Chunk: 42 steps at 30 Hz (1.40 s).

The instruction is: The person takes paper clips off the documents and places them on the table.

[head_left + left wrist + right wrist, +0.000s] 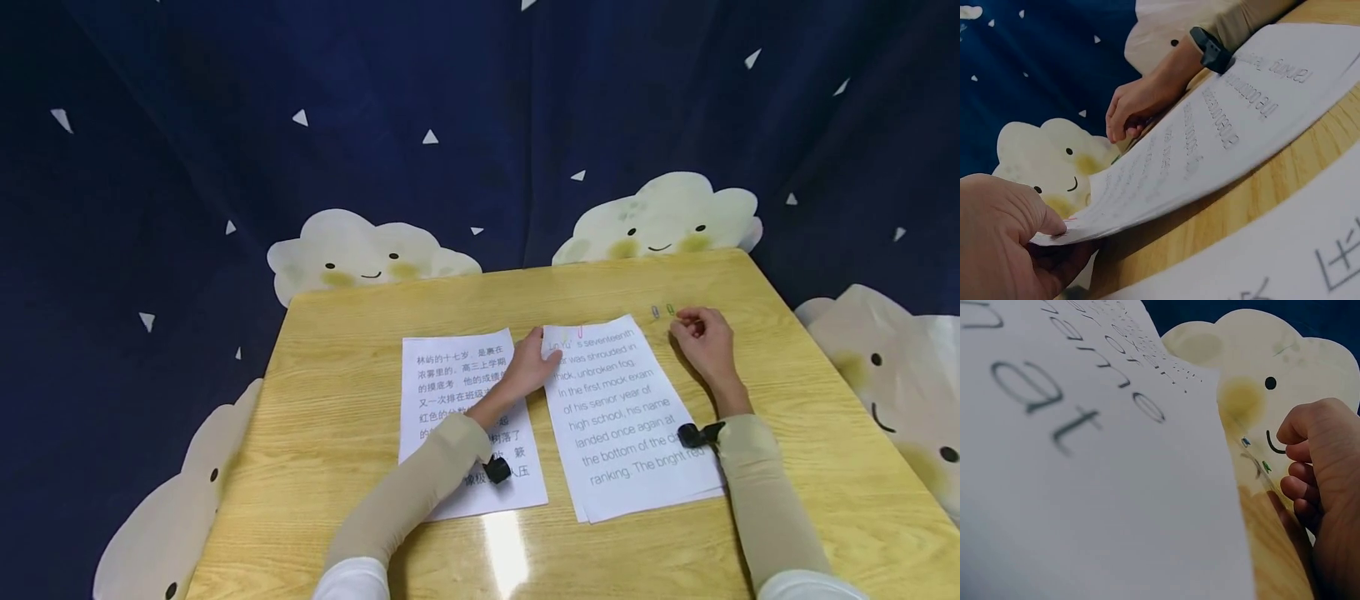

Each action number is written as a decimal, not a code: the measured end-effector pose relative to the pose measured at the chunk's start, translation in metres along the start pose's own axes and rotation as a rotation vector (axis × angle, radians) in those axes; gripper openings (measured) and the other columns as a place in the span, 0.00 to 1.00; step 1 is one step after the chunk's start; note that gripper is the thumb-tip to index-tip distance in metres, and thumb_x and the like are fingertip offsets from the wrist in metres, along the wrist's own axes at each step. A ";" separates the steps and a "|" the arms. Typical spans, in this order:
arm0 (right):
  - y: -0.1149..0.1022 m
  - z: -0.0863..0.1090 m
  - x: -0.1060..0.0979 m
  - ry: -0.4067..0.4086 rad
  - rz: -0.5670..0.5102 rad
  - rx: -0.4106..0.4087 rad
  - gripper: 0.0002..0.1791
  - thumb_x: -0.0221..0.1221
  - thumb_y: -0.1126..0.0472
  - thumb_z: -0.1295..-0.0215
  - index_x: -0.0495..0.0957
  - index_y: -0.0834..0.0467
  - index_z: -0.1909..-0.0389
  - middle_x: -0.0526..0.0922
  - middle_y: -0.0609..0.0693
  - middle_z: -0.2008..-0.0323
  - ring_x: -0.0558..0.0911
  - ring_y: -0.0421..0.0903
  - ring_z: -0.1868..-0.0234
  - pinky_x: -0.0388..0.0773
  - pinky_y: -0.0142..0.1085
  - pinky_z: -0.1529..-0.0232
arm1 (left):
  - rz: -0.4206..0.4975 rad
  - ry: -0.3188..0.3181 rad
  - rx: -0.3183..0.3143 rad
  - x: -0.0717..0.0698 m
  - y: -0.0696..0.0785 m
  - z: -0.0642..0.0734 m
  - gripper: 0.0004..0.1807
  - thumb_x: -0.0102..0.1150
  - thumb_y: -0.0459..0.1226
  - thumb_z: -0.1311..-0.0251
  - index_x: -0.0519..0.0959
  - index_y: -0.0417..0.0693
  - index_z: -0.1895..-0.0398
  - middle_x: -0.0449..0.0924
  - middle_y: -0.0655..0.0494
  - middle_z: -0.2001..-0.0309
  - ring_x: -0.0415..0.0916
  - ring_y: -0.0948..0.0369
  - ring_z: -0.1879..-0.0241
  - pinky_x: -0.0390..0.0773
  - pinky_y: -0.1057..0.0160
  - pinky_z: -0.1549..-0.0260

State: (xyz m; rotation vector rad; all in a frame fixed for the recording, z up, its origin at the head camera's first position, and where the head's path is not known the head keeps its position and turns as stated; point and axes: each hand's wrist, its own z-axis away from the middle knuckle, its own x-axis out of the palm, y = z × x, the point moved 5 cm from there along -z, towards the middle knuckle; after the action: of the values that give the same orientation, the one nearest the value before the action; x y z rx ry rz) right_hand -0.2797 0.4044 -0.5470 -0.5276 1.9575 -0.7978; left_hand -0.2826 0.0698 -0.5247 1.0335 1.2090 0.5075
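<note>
My left hand [531, 367] pinches the upper left corner of a stack of English-printed sheets [622, 417], thumb on top and fingers beneath. In the left wrist view that edge is raised off the table. A pink paper clip [580, 332] sits on the stack's top edge. My right hand [705, 340] is right of the stack, its fingers loosely curled with nothing visible in them. Just beyond its fingertips lie a green paper clip [671, 309] and a blue paper clip [655, 312]. Under my left forearm lies a stack of Chinese-printed sheets [457, 375], partly hidden.
Both stacks are on a wooden table [337, 417], the Chinese one to the left. Behind the table's far edge hangs a dark blue curtain [375, 100] with white triangles. Cloud-shaped cushions or panels [360, 254] line the table's edges.
</note>
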 end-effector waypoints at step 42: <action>-0.149 0.027 0.001 -0.251 -0.572 -0.234 0.22 0.55 0.67 0.31 0.69 0.64 0.36 0.73 0.73 0.46 0.80 0.49 0.53 0.76 0.25 0.53 | 0.522 0.211 0.031 -0.116 -0.005 0.054 0.19 0.51 0.50 0.30 0.77 0.51 0.45 0.85 0.50 0.64 0.84 0.54 0.67 0.81 0.60 0.56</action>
State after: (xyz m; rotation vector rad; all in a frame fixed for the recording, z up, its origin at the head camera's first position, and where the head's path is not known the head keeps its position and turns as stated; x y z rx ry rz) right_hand -0.2504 0.2910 -0.4507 -1.3026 1.6849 -0.7993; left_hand -0.2711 -0.0445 -0.4690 1.3536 1.1267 1.0268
